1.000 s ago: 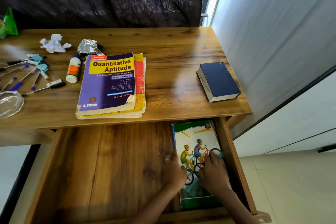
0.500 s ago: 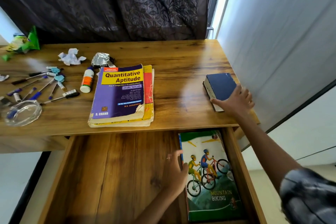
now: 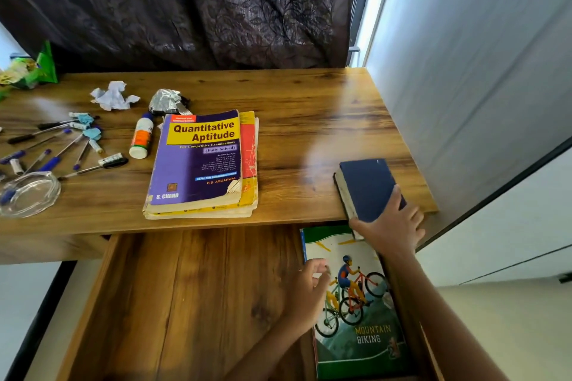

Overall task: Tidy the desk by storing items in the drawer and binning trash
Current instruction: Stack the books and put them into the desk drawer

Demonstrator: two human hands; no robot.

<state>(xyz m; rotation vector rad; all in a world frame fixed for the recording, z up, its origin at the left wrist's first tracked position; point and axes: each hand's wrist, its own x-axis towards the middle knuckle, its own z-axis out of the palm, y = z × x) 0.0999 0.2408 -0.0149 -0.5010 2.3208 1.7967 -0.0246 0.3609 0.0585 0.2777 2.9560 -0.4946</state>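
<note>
Head view: the right hand grips the near end of the blue book, thumb at the page side and fingers spread over the cover. That end overhangs the front edge of the bench, directly above the open drawer; this grip suits drawing the book off the edge and down into the drawer. The left hand is inside the drawer, fingers loosely curled, holding nothing, at the left edge of the magazine; whether it touches the cover cannot be told. It is probably steadying the magazine or waiting to receive the book.

The blue book is thick, with a plain dark cover and a pale, worn page block. It lies flat near the right end of the bench. The magazine lies flat against the right wall of the drawer, and bare wood shows to its left.

Further left on the bench: two stacked textbooks, a glue bottle, pens, crumpled paper and foil.
</note>
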